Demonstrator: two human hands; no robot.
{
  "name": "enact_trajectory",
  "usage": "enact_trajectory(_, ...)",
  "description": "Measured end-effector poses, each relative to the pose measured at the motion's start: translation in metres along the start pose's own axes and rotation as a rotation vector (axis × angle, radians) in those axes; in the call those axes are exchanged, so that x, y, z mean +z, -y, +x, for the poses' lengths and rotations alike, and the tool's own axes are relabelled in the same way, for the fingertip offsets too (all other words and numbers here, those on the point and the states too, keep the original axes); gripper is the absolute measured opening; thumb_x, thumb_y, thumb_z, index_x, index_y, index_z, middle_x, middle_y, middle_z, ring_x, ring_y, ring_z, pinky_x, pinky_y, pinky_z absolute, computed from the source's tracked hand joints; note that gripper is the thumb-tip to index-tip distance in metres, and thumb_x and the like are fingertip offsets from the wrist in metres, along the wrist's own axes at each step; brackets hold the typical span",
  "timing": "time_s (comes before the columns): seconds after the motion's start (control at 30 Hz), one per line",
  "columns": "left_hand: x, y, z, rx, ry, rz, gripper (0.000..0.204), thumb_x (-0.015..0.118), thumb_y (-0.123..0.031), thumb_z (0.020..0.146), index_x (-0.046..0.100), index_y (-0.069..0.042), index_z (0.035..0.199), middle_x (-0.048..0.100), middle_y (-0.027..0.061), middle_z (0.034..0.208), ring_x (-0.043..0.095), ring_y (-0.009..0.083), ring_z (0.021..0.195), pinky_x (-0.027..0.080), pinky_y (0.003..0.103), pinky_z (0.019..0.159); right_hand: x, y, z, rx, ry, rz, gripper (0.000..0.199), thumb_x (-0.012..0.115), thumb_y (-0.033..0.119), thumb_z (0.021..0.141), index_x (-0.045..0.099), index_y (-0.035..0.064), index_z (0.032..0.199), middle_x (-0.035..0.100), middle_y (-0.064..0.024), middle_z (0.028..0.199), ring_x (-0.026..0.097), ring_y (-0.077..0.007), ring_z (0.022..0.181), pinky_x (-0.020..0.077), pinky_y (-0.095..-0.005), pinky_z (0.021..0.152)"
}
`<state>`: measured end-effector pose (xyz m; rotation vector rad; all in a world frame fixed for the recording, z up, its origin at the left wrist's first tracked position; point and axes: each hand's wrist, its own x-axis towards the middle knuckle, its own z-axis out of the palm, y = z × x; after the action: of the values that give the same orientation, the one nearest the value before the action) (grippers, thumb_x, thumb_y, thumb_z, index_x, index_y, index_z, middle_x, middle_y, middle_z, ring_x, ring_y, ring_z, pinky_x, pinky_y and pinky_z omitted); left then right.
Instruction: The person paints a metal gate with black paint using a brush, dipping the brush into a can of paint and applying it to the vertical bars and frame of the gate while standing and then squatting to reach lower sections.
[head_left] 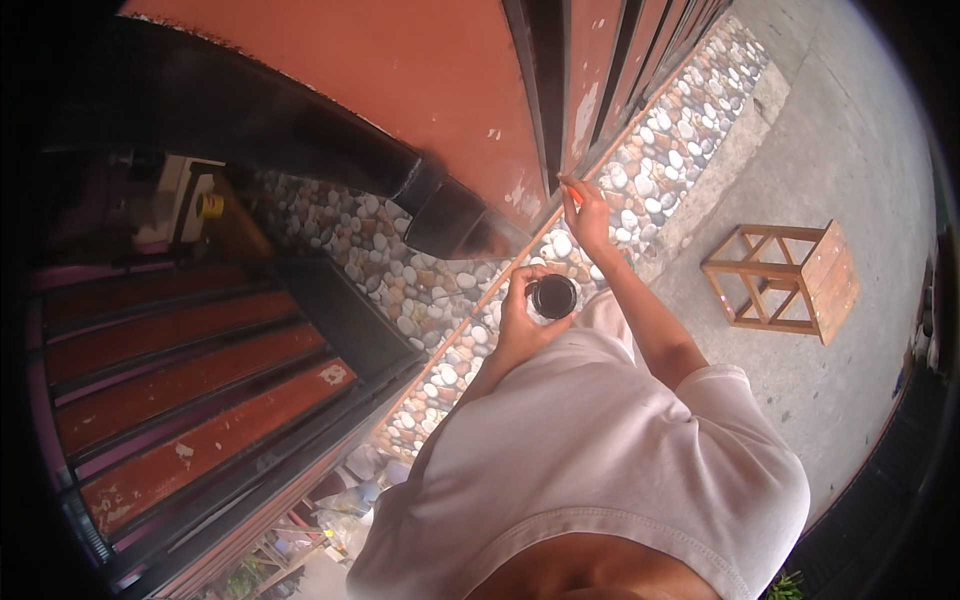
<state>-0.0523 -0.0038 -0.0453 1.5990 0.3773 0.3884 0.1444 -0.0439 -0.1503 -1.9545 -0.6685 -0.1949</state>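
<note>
Two bare hands up: left hand curled around a small jar, dark inside, in front of the pale shirt; right hand pinching a slim orange tool, tip near a dark upright bar, contact can't tell. Pebble strip below, orange wall ahead, red slatted panel left, wooden stool on concrete right.

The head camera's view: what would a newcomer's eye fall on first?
Probably the round open jar with dark contents, held in the left hand near the centre. Just above it, the right hand holds a slim orange tool beside the red-and-black wall. A wooden stool stands out on the grey concrete at right.
</note>
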Motion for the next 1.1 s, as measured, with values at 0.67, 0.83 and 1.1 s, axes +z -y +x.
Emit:
enact_trajectory(0.67, 0.002, 0.001, 0.003, -0.018, 0.044, -0.012, 0.067, 0.084, -0.003, 0.067, 0.043, -0.003, 0.120, 0.055, 0.0127, 0.117, 0.060, 0.0203, 0.107, 0.048, 0.035, 0.094, 0.014, -0.002, 0.008, 0.154, -0.086, 0.111, 0.017, 0.066, 0.009, 0.091, 0.071, 0.0046, 0.107, 0.067, -0.0192, 0.089, 0.065, -0.0369, 0.087, 0.0502, -0.0410, 0.079)
enact_trajectory(0.83, -0.005, 0.005, 0.001, -0.012, 0.056, 0.030, 0.068, 0.083, -0.001, 0.067, 0.040, -0.004, 0.119, 0.053, 0.0135, 0.119, 0.060, 0.0190, 0.108, 0.049, 0.034, 0.094, -0.014, 0.041, 0.015, 0.159, -0.180, 0.245, 0.018, 0.065, 0.010, 0.093, 0.071, 0.0030, 0.108, 0.070, -0.0187, 0.095, 0.069, -0.0320, 0.089, 0.0515, -0.0382, 0.079)
enact_trajectory(1.1, 0.002, 0.001, 0.005, 0.018, 0.057, -0.017, 0.066, 0.083, -0.003, 0.067, 0.043, -0.003, 0.119, 0.055, 0.0127, 0.117, 0.060, 0.0202, 0.106, 0.048, 0.035, 0.094, 0.008, -0.001, -0.005, 0.247, -0.102, 0.201, 0.018, 0.064, 0.010, 0.093, 0.071, 0.0020, 0.107, 0.070, -0.0190, 0.095, 0.069, -0.0327, 0.089, 0.0514, -0.0364, 0.077)
